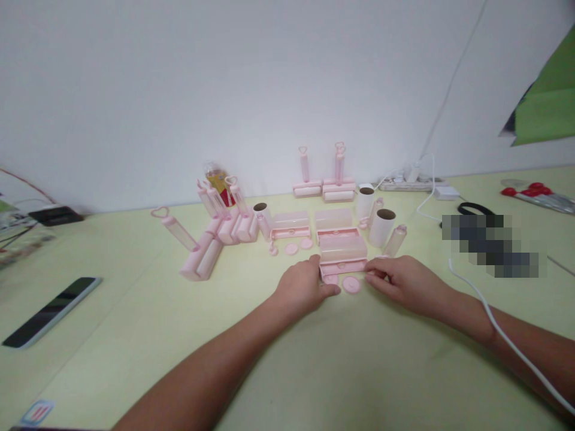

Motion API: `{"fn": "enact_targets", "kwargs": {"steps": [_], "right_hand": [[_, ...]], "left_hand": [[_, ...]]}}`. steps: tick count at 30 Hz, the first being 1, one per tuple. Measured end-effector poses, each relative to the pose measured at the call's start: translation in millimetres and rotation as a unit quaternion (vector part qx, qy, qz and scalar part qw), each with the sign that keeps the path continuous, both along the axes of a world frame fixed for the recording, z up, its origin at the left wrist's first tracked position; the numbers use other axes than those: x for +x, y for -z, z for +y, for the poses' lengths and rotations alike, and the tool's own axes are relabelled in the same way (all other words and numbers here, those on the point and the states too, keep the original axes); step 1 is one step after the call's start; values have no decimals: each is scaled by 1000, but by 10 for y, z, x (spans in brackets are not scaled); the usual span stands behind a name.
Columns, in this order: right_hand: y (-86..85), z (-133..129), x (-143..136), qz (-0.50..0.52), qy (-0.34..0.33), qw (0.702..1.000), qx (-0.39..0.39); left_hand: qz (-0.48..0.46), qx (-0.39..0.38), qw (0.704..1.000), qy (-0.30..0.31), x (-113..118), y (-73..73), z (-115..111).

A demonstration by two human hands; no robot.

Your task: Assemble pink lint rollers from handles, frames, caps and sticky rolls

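An opened pink lint roller case [344,267] with a translucent cover [343,247] lies between my hands. My left hand [303,284] is at its left end, thumb stretched forward and apart from the fingers. My right hand [404,280] is closed at the case's right end, fingertips pinched; what they hold is hidden. A round pink cap [351,284] lies just in front, and another pink disc [331,279] is partly covered near my left thumb. Behind are two more opened cases [291,230] [338,233].
White paper rolls [381,228] and clear pink handles [396,240] stand to the right. Assembled pink rollers [202,254] stand at left and others [339,188] by the wall. A phone [51,312], a white cable [489,320] and red-handled tools [539,193] lie farther out.
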State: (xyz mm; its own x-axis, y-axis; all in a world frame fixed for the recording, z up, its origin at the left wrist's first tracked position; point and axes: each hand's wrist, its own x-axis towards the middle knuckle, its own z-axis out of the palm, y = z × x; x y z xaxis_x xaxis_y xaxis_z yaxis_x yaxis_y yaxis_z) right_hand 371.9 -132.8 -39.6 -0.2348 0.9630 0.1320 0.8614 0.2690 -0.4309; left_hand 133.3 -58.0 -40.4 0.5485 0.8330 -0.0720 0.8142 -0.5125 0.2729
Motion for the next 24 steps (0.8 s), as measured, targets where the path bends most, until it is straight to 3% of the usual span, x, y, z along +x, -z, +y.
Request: {"fn": "enact_targets", "kwargs": {"steps": [8,12,16,24], "right_hand": [[-3,-12,1,26,-23,999,6],[27,-5,2,42,0,999,13],[43,-1,-38,36,-18,999,6],[185,6,-134,30,-47,998,5]], "left_hand": [[-25,4,1000,-7,-66,-59,-67],[-54,17,998,29,-74,-57,-48],[-67,21,997,43,-97,-49,14],[-26,63,992,106,-205,-102,102]]}}
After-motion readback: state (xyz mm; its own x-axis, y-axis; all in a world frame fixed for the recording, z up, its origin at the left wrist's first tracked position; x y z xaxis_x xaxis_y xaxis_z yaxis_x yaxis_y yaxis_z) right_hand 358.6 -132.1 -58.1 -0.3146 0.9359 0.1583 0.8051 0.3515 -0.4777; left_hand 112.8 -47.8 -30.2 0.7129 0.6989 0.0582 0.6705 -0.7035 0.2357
